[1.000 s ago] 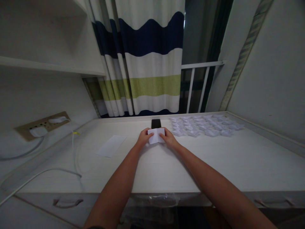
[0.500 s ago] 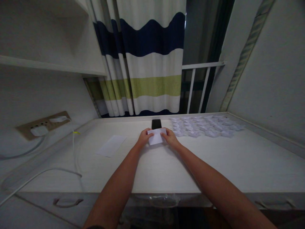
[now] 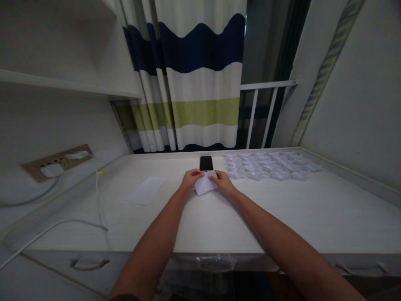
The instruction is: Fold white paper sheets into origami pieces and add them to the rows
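A small piece of white paper [image 3: 206, 185], folded, is held up between my two hands over the middle of the desk. My left hand [image 3: 189, 180] pinches its upper left part, with the thumb on the near face. On the other side my right hand [image 3: 222, 182] grips the right edge, thumb pressed on the paper. Just beyond my hands a black phone [image 3: 206, 163] lies flat. To its right sit several rows of small folded white paper pieces [image 3: 266, 165]. A flat white sheet of paper [image 3: 147, 190] rests on the left.
The white desk [image 3: 219, 225] runs back to a striped curtain [image 3: 205, 88] and a white window rail [image 3: 267, 85]. At left, a wall socket [image 3: 58, 163] has plugs in it, and a white cable [image 3: 72, 223] trails over the desk. Drawer handles [image 3: 89, 264] line the front.
The paper has tilted and its outline has changed from a wide rectangle to a slanted shape with a lower corner hanging down. My left fingers have moved slightly along its top.
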